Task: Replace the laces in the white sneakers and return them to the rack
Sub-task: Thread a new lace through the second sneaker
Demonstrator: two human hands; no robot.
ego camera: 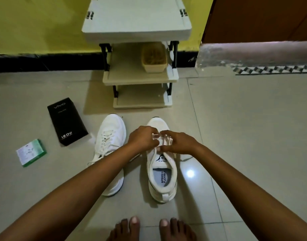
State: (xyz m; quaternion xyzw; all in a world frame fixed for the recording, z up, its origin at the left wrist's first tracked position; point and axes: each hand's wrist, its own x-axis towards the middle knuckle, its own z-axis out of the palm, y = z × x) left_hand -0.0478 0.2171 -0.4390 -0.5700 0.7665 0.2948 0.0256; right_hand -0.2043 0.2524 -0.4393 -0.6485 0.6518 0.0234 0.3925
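Observation:
Two white sneakers stand side by side on the tiled floor, toes toward the rack. The left sneaker (pixel 111 136) is laced, and my left forearm crosses over its heel. The right sneaker (pixel 162 171) has its tongue and insole showing. My left hand (pixel 142 138) and my right hand (pixel 178 141) meet over the right sneaker's eyelets, and both pinch its white lace (pixel 164 140) with curled fingers. A loose end of lace trails on the floor to the right of that shoe. The white shoe rack (pixel 140 75) stands just beyond the sneakers.
A beige basket (pixel 154 58) sits on the rack's middle shelf. A black box (pixel 66 120) and a small green-and-white box (pixel 31 152) lie on the floor at the left. My bare feet (pixel 149 228) are at the bottom edge. A raised step (pixel 253 53) runs at the right.

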